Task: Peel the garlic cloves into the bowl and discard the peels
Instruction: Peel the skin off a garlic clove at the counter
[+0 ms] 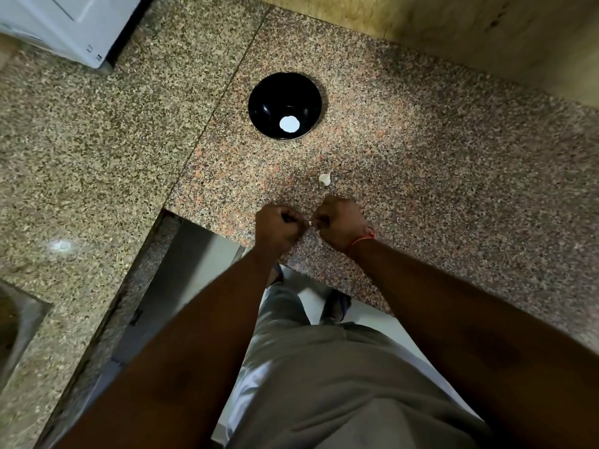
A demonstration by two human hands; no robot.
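A black bowl [284, 105] stands on the speckled granite counter [421, 157]; a bright white spot shows on its bottom. One garlic clove [325, 178] in its white skin lies on the counter between the bowl and my hands. My left hand [279, 229] and my right hand [340, 223] are held together over the counter's front edge, fingers curled. Between their fingertips they pinch a small white bit of garlic [311, 223], mostly hidden by the fingers. A red thread circles my right wrist.
A white appliance [64, 24] stands at the back left of the counter. A wooden wall panel [486, 34] runs along the back right. A sink's corner [16, 319] shows at the left edge. The counter's cut-out edge is under my forearms, with the floor below.
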